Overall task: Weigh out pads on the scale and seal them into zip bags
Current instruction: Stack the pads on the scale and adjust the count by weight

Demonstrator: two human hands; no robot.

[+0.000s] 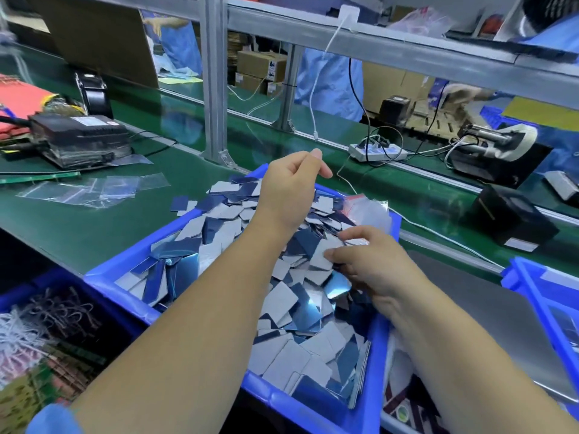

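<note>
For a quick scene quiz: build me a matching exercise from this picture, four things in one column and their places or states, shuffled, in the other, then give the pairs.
Things
1. pads
2. empty zip bags
3. power strip
4. right hand

Places or states
A. lying flat on the green belt, left of the bin
B. heaped in the blue bin
C. pinching grey pads in the heap
D. far edge of the belt, cables plugged in

Pairs: 1-B, 2-A, 3-D, 4-C

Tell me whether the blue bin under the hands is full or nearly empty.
Full. The blue bin is heaped with grey and blue pads rising above its rim, a few spilling over the far edge onto the green table.
</note>
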